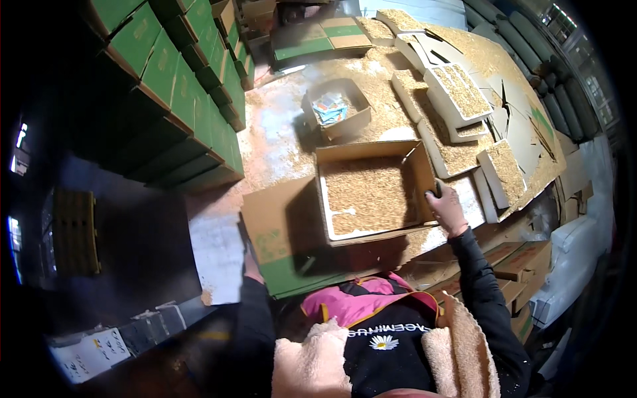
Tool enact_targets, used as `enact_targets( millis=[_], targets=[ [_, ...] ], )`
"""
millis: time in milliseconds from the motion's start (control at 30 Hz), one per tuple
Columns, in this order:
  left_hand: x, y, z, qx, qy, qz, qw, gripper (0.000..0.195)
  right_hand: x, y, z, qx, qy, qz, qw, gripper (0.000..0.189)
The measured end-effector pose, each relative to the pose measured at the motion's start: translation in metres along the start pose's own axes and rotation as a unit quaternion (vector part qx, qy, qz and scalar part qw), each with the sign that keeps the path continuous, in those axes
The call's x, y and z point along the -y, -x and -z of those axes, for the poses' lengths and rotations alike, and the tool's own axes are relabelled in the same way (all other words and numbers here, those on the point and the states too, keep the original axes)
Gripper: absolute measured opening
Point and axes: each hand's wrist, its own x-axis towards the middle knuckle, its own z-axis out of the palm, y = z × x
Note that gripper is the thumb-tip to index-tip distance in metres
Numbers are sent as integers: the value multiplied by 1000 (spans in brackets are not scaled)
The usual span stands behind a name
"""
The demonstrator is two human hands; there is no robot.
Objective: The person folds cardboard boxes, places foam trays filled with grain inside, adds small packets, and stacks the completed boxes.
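In front of me sits an open cardboard carton (369,147) with a white foam box (323,199) inside. Tan, shavings-like loose material (371,194) fills the foam box. My right hand (446,204) grips the carton's right wall, thumb on the inner side. A brown-and-green cardboard panel (278,234) extends left and towards me from the carton; whether it is a flap or another box I cannot tell. My left hand (253,266) is at that panel's left edge, its fingers shadowed and mostly hidden.
Green-and-brown cartons (164,74) are stacked high at left. Beyond my carton stands a small open box (343,124) holding blue-and-white packets (329,110). White foam boxes (460,94) of tan material crowd the table's right side. A flat green carton (318,42) lies at the back.
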Motion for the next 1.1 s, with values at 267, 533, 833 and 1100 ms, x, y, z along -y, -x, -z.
enact_targets(
  millis=[267,533,833,1100],
  targets=[
    [141,-59,-58,-101,25,71,992,55,-84,-120,67,37,-82,66,994,30],
    [-87,-149,-394,-42,-560,-459,688,35,-122,-97,96,10,97,-20,995,39],
    [-30,-316,-423,-93,-852,-162,489,27,-170,-346,202,-145,22,201,969,45],
    [-32,-324,-408,-130,-713,-246,643,35,-243,-632,150,128,317,-2,940,43]
  ],
)
